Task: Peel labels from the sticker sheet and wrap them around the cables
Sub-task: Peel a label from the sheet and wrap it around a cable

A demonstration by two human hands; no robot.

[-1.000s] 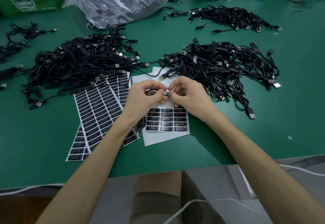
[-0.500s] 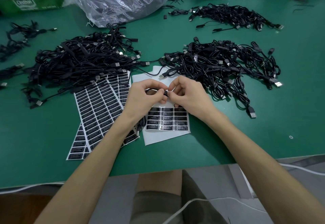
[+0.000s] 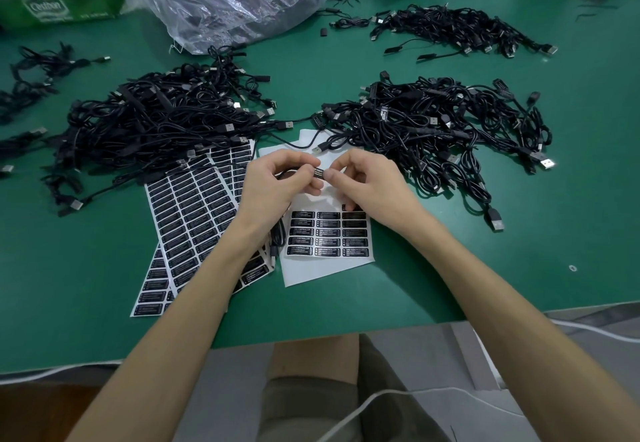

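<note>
Black and thin, the flexible cable (image 3: 285, 173) sits pinched between both hands, just above the white-backed sticker sheet (image 3: 325, 268) with its few rows of black labels. The left hand (image 3: 273, 185) curls thumb and fingers round the cable on one side of the small black printed label (image 3: 319, 174); the right hand (image 3: 367, 181) pinches the label itself, thumb on its near face. Beyond the grip lies a tangled heap of black cables (image 3: 433, 122), and to its left a fan of full label sheets (image 3: 187, 206). I judge the cable light and limp, so it wants holding close beside the label; the label is flimsy and tacky, best pressed by its edges and rolled tight, lest it crease.
</note>
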